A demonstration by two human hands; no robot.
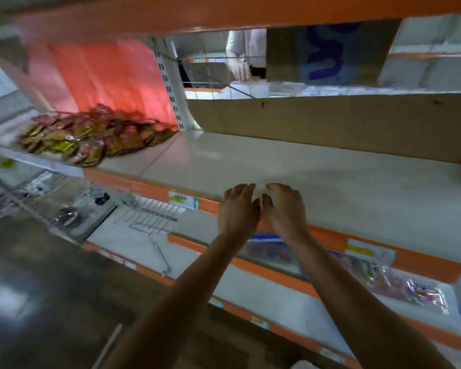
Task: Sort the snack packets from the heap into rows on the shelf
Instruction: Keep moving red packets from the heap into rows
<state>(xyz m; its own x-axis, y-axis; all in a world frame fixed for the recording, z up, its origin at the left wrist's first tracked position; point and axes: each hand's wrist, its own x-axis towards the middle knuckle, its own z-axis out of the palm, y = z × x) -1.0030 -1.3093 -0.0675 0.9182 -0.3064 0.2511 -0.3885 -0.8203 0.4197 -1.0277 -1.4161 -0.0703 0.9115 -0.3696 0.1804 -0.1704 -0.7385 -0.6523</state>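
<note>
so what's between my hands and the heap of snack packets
Only bare shelf: the head view shows nothing lying between the left hand or right hand and the heap of snack packets.

Floor: dark polished concrete [37, 288] across the lower left, kinda shiny, with a pale glare patch [6, 296] near the left edge.
Shelving: pale grey middle shelf [330, 182] with an orange front strip [149, 188], and the lower shelf [264, 296] has the same look.
Back: red panel [104, 75] at upper left, plain cardboard panel [330, 115] to its right, white slotted upright [168, 83] between them.
Beyond: the gap above the cardboard shows more shelving [431, 54], pretty blurry.
</note>
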